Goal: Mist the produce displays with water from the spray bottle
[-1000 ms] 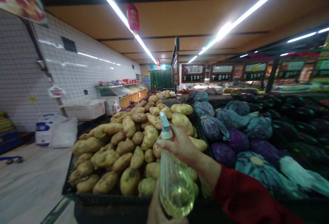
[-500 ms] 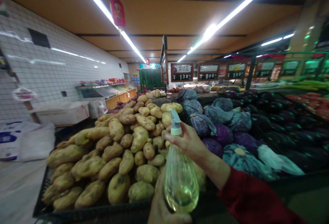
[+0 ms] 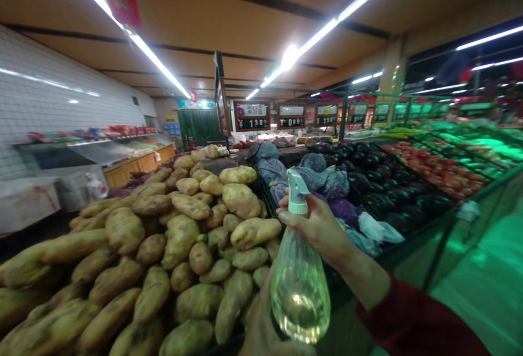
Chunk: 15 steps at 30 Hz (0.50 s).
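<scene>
A clear plastic spray bottle (image 3: 299, 285) with a pale trigger head stands upright in front of me, partly filled with liquid. My right hand (image 3: 321, 228), in a red sleeve, is wrapped around the bottle's neck just below the nozzle. My left hand (image 3: 265, 331) cups the bottle's round bottom from the lower edge of the view; only part of that hand shows. The nozzle points toward a heaped pile of potatoes (image 3: 163, 241) right beside and behind the bottle.
Purple cabbages (image 3: 322, 182) lie right of the potatoes, then dark eggplants (image 3: 379, 182) and tomatoes (image 3: 437, 165). Price signs (image 3: 252, 115) hang behind. A white tiled wall (image 3: 49, 100) and a counter (image 3: 134, 163) run along the left. A green-lit aisle floor (image 3: 486, 285) lies at right.
My view has swung to the right and nearer the potatoes; the floor at left is gone and the tomato racks and aisle came into view. Both hands keep the same hold on the bottle.
</scene>
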Each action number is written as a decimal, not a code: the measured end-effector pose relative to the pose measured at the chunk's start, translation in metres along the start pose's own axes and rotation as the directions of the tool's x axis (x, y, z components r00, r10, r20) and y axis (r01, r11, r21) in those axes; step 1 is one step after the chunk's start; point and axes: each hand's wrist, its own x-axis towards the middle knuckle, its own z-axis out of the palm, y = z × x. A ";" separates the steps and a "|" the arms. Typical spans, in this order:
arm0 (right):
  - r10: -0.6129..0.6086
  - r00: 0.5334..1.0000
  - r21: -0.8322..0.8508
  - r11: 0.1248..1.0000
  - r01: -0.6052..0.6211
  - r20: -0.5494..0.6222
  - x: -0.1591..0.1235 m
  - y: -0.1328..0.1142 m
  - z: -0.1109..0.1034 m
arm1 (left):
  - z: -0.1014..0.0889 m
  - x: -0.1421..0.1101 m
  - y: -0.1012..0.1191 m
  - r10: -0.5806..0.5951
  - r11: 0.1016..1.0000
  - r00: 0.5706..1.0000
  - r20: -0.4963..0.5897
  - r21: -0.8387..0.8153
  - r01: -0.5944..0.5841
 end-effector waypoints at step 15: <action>0.071 0.966 -0.045 0.995 -0.085 -0.247 -0.032 0.005 -0.067 | 0.042 0.030 -0.014 -0.152 0.969 0.945 0.291 -0.146 0.201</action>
